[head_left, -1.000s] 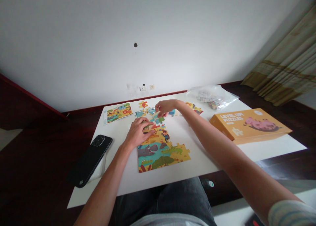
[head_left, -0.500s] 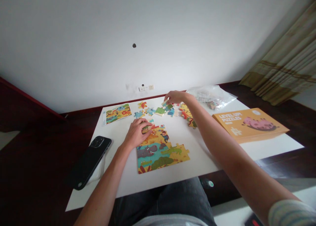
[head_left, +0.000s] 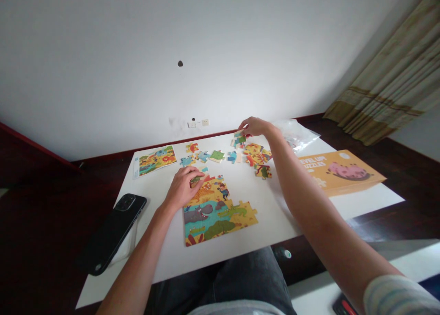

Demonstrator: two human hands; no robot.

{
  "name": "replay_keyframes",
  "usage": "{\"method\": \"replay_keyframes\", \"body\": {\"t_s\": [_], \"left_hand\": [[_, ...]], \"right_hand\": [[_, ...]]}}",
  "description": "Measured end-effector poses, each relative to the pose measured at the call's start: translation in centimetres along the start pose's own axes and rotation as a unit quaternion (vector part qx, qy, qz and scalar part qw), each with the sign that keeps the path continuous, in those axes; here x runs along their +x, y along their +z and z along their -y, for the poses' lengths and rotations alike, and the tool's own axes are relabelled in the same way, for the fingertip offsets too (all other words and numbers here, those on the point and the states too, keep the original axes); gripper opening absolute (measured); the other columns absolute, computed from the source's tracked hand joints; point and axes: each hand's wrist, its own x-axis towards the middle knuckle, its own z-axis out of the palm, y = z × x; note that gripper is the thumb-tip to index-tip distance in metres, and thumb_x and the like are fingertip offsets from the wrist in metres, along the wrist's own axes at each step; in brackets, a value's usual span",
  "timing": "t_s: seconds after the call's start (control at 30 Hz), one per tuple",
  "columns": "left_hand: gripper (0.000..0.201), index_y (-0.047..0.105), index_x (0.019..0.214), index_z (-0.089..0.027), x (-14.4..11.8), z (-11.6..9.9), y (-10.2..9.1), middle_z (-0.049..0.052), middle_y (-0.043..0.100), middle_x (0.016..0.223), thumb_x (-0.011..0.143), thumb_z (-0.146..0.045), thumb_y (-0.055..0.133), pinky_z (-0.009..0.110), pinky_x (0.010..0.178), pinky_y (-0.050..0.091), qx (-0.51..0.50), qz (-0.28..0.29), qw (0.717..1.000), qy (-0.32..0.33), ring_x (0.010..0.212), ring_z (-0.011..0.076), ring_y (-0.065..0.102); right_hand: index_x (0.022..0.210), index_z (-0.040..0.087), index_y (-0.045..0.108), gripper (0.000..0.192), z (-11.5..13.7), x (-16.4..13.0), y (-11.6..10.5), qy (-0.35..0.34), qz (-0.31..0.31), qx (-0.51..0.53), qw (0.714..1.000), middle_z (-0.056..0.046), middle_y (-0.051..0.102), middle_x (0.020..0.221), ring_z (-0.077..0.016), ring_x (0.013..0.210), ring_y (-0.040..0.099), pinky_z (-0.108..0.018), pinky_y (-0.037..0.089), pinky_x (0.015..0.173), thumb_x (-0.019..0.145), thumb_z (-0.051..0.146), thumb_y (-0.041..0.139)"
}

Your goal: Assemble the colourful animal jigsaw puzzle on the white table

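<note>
The loose puzzle piece [head_left: 238,140] under the right hand [head_left: 255,125] looks like thin, flat card: light, stiff enough to lift by its edges, but likely to bend or fray at the tabs if pinched hard, so the plain sides are the better place to take hold, thumb on one edge and a finger on the other. The right hand's grip is narrow, fingertips closed down on that piece at the far side of the white bench [head_left: 261,214]; whether it is lifted clear or only touched cannot be told. The piece shows blue and green print, and it lies at the far end of a scatter of other loose pieces [head_left: 256,155] in orange, red and blue. The left hand [head_left: 182,188] lies flat with curled fingers pressing the far left corner of the assembled puzzle section [head_left: 215,208], a bright picture with a grey hippo, blue water and green crocodiles. A picture sheet [head_left: 155,159] lies far left, a black phone [head_left: 113,232] near left, and an orange box [head_left: 340,173] to the right.
</note>
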Motion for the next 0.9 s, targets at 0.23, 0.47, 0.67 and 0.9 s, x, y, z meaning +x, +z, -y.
{"method": "replay_keyframes", "body": {"t_s": [0.23, 0.47, 0.67, 0.9], "left_hand": [[0.015, 0.077, 0.108, -0.026, 0.0, 0.0, 0.2, 0.006, 0.07, 0.111, 0.097, -0.029, 0.066, 0.044, 0.101, 0.05, 0.003, -0.015, 1.0, -0.004, 0.11, 0.0258, 0.064], [0.018, 0.076, 0.111, -0.026, 0.0, -0.6, 0.0, 0.006, 0.068, 0.113, 0.096, -0.032, 0.068, 0.045, 0.102, 0.05, 0.016, -0.006, 1.0, -0.004, 0.11, 0.0259, 0.063], [0.043, 0.07, 0.129, -0.028, -0.3, -1.6, -0.4, 0.009, 0.063, 0.13, 0.092, -0.05, 0.073, 0.051, 0.106, 0.048, 0.063, 0.046, 0.997, -0.024, 0.125, 0.0318, 0.058], [0.039, 0.07, 0.127, -0.029, -0.7, -1.5, -0.2, 0.009, 0.061, 0.139, 0.092, -0.045, 0.073, 0.052, 0.109, 0.047, 0.053, 0.046, 0.997, -0.04, 0.133, 0.0336, 0.054]], "right_hand": [[0.124, 0.019, 0.076, 0.037, 3.9, 0.0, 2.6, -0.072, 0.08, 0.047, 0.993, -0.009, 0.08, 0.1, -0.0164, 0.079, 0.075, -0.026, 0.056, 0.07, 0.087, 0.016, 0.077], [0.121, 0.02, 0.079, 0.032, 4.3, -3.3, 0.1, -0.023, -0.032, -0.118, 0.992, -0.011, 0.079, 0.104, -0.022, 0.087, 0.073, -0.034, 0.054, 0.083, 0.091, 0.027, 0.072], [0.114, 0.016, 0.08, 0.031, 1.8, -7.8, 2.2, 0.067, -0.048, -0.162, 0.983, -0.019, 0.079, 0.106, -0.0292, 0.096, 0.074, -0.035, 0.053, 0.083, 0.093, 0.037, 0.07], [0.133, 0.019, 0.071, 0.038, -3.0, -8.3, 5.0, 0.091, -0.146, -0.13, 0.977, -0.015, 0.078, 0.117, -0.0284, 0.109, 0.072, -0.034, 0.051, 0.091, 0.099, 0.022, 0.054]]}}
